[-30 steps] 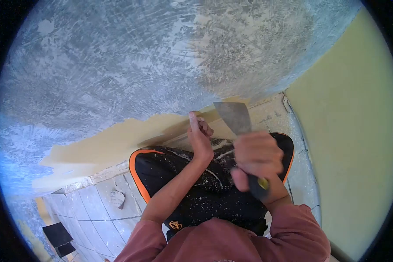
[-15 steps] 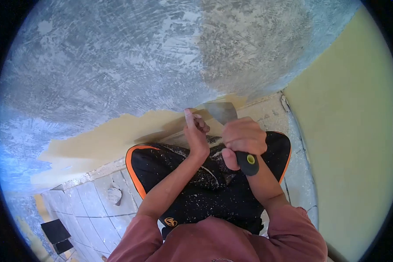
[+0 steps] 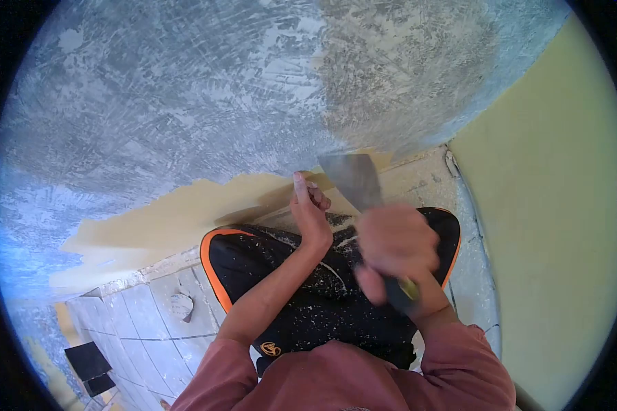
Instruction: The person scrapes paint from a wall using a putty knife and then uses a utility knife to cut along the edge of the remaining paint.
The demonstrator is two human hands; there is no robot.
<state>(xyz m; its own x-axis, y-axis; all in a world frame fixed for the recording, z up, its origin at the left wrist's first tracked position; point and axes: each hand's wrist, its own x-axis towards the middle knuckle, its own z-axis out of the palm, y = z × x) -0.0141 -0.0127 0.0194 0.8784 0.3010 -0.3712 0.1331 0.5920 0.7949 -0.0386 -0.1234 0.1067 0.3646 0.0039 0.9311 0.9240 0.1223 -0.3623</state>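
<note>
Two hands on the go, mid-scrape I'd say. Left hand [image 3: 310,218] rests by the wall's [image 3: 185,103] bottom edge, fingers curled loosely, holding nothing I can see. Right hand [image 3: 396,243], blurred, is clenched on the scraper [image 3: 353,179], blade on the leftover yellow paint [image 3: 185,212]. Next stroke probably needs a flat blade and firm push.

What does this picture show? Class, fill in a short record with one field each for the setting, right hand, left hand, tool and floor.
Setting: scraped grey wall with a yellow paint strip left at its base
Right hand: blurred, gripping the scraper's handle
Left hand: loosely curled beside the blade, holding nothing
Tool: scraper, blade up against the wall
Floor: tiles and black shorts speckled with flakes
</note>
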